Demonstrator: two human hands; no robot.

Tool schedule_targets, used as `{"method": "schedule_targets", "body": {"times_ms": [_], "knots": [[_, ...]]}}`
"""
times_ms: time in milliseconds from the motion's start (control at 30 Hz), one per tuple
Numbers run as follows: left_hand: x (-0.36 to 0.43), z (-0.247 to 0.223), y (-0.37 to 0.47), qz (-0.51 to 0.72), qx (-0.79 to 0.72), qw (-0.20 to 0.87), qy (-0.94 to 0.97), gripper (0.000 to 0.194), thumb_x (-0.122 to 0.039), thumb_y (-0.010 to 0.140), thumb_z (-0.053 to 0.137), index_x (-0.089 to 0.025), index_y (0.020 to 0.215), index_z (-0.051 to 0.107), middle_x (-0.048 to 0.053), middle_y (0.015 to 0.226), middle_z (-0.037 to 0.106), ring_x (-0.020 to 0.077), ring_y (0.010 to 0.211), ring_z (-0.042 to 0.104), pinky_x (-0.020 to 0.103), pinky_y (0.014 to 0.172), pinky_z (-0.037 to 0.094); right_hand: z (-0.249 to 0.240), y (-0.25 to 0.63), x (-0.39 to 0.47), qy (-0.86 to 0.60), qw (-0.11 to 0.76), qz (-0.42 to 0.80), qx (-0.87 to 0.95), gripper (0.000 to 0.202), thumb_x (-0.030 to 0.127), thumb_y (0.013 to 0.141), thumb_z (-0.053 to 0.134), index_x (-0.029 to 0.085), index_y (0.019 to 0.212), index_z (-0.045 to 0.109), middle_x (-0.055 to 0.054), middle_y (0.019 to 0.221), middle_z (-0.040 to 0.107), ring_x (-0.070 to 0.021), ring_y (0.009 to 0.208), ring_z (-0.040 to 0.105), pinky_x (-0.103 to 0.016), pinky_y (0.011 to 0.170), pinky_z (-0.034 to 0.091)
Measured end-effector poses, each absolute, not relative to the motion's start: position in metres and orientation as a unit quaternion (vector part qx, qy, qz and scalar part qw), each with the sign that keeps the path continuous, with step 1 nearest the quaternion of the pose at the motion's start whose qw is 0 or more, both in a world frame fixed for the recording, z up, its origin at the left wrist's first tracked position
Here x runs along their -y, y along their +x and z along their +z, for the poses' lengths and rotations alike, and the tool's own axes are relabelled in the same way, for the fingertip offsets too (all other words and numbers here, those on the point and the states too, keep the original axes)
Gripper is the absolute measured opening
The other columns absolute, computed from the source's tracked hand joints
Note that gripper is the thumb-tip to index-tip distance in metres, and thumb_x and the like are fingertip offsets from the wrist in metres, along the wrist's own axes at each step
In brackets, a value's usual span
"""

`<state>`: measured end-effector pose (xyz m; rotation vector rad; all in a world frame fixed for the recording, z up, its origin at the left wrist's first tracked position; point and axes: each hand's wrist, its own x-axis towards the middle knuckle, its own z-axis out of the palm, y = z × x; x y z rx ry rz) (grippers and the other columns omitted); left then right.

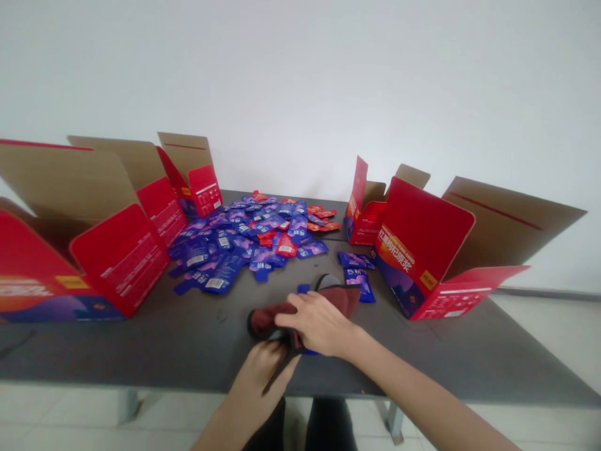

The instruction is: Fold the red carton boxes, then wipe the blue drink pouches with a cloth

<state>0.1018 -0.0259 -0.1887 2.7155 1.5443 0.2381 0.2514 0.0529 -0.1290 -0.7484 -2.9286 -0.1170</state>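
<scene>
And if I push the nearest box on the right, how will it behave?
The box should slide rather than roll, given its flat sides. Its raised flaps may bend, as they look like thin cardboard. Contents are hidden, so weight is unclear.

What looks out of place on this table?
The maroon fabric item held by the left hand and right hand: cloth looks odd among printed pouches and open red cartons. Its exact kind is unclear; nothing looks spilled or damaged.
</scene>
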Motion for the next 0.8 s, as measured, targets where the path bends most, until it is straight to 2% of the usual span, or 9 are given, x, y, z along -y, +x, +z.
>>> {"method": "schedule_targets", "body": {"times_ms": [100, 300, 433, 533, 600, 700, 767, 800], "knots": [[0.023, -0.185, 0.106, 0.040, -0.495, 0.004, 0.868, 0.030, -0.002, 0.080, 0.043, -0.017, 0.096, 0.063, 0.008, 0.088, 0.069, 0.0217, 0.081, 0.063, 0.036, 0.076, 0.051, -0.148, 0.249, -0.056, -0.247, 0.024, -0.041, 0.968, 0.024, 0.030, 0.085, 0.043, 0.030, 0.106, 0.054, -0.004, 0.089, 0.048, -0.0160, 0.074, 0.050, -0.029, 0.066, 0.033], [0.020, -0.179, 0.113, 0.024, -0.480, -0.016, 0.877, 0.038, 0.001, 0.080, 0.041, -0.013, 0.111, 0.057, 0.014, 0.112, 0.063, 0.0222, 0.096, 0.061, 0.035, 0.082, 0.048, -0.157, 0.241, -0.102, -0.372, 0.029, -0.024, 0.927, 0.034, 0.023, 0.085, 0.038, 0.031, 0.116, 0.051, -0.006, 0.099, 0.052, -0.0169, 0.079, 0.055, -0.028, 0.070, 0.037], [0.022, -0.174, 0.113, 0.036, -0.502, 0.014, 0.864, 0.035, -0.001, 0.080, 0.041, -0.014, 0.106, 0.060, 0.012, 0.107, 0.065, 0.0216, 0.095, 0.062, 0.034, 0.082, 0.048, -0.156, 0.238, -0.132, -0.451, 0.065, -0.021, 0.890, 0.036, 0.022, 0.085, 0.036, 0.027, 0.118, 0.049, -0.009, 0.102, 0.054, -0.0186, 0.078, 0.057, -0.029, 0.067, 0.039], [0.021, -0.172, 0.110, 0.111, -0.538, 0.065, 0.833, 0.030, -0.006, 0.082, 0.042, -0.021, 0.095, 0.064, 0.005, 0.087, 0.070, 0.0189, 0.081, 0.065, 0.031, 0.075, 0.049, -0.144, 0.246, -0.135, -0.498, 0.132, -0.032, 0.857, 0.034, 0.022, 0.089, 0.028, 0.024, 0.116, 0.048, -0.009, 0.103, 0.053, -0.0198, 0.081, 0.056, -0.029, 0.067, 0.040], [0.017, -0.174, 0.109, 0.229, -0.576, 0.121, 0.775, 0.024, -0.015, 0.085, 0.043, -0.024, 0.089, 0.065, 0.002, 0.082, 0.070, 0.0183, 0.079, 0.066, 0.030, 0.074, 0.049, -0.127, 0.260, -0.129, -0.526, 0.187, -0.044, 0.828, 0.038, 0.019, 0.090, 0.019, 0.021, 0.119, 0.043, -0.011, 0.109, 0.050, -0.0202, 0.088, 0.054, -0.030, 0.071, 0.040], [0.015, -0.182, 0.111, 0.431, -0.610, 0.247, 0.618, 0.027, -0.035, 0.087, 0.041, -0.020, 0.094, 0.062, 0.004, 0.087, 0.071, 0.0199, 0.081, 0.067, 0.031, 0.075, 0.050, -0.094, 0.286, -0.113, -0.539, 0.357, -0.044, 0.762, 0.037, 0.017, 0.090, 0.015, 0.019, 0.116, 0.042, -0.010, 0.107, 0.050, -0.0197, 0.092, 0.051, -0.031, 0.076, 0.040], [0.021, -0.187, 0.113, 0.484, -0.622, 0.289, 0.544, 0.036, -0.045, 0.087, 0.039, -0.017, 0.101, 0.056, 0.006, 0.084, 0.071, 0.0219, 0.080, 0.067, 0.033, 0.072, 0.052, -0.074, 0.301, -0.101, -0.516, 0.472, -0.040, 0.713, 0.031, 0.019, 0.088, 0.022, 0.020, 0.108, 0.045, -0.007, 0.099, 0.052, -0.0190, 0.089, 0.051, -0.031, 0.077, 0.040], [0.027, -0.188, 0.114, 0.481, -0.640, 0.270, 0.535, 0.038, -0.047, 0.086, 0.040, -0.017, 0.104, 0.053, 0.007, 0.085, 0.071, 0.0235, 0.083, 0.067, 0.035, 0.073, 0.052, -0.066, 0.307, -0.096, -0.504, 0.505, -0.040, 0.699, 0.028, 0.019, 0.087, 0.025, 0.021, 0.105, 0.047, -0.006, 0.096, 0.052, -0.0188, 0.087, 0.051, -0.031, 0.077, 0.039]]}}
